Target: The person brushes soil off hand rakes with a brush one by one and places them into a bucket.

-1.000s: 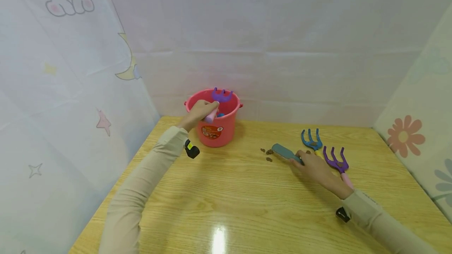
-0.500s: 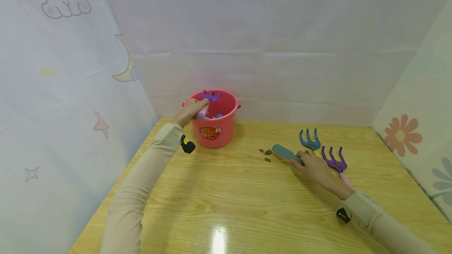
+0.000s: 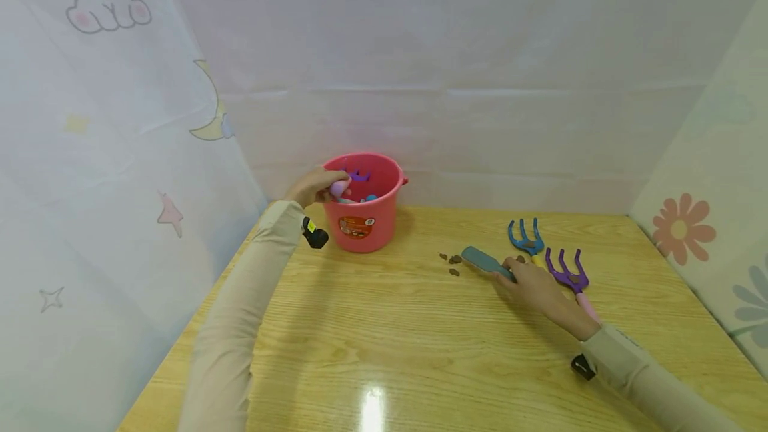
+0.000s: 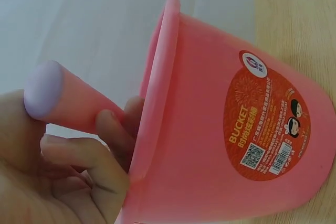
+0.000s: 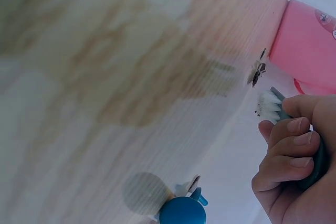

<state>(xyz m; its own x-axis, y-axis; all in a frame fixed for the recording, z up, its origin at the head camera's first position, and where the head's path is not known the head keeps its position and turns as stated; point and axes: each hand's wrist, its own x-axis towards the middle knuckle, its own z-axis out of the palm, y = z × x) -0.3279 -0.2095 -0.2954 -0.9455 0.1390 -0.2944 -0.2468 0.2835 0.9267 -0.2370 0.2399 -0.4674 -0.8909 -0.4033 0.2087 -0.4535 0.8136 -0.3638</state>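
My left hand (image 3: pixel 312 187) is at the left rim of a pink bucket (image 3: pixel 383 219) with an orange label. It grips the pink, lilac-ended handle (image 4: pixel 84 95) of a small hand rake, whose purple tines (image 3: pixel 361 177) point down inside the bucket. Something blue (image 3: pixel 371 198) shows in the bucket; the rest of its contents is hidden. Right of centre, my right hand (image 3: pixel 540 292) holds a grey-green brush (image 3: pixel 480 259) low over the table. Its white bristles (image 5: pixel 269 106) face several small brown bits (image 3: pixel 455 259) beside its tip.
Behind the right hand lie a blue hand rake (image 3: pixel 529 244) with a yellow handle and a purple one (image 3: pixel 570 279) with a pink handle, both with brown bits on them. The wooden table (image 3: pixel 384 325) is bounded by printed cloth walls at the back and sides.
My left hand has moved left and lowered the purple rake, so its tines have gone from above the rim down into the bucket. My right hand and brush stay nearly still.
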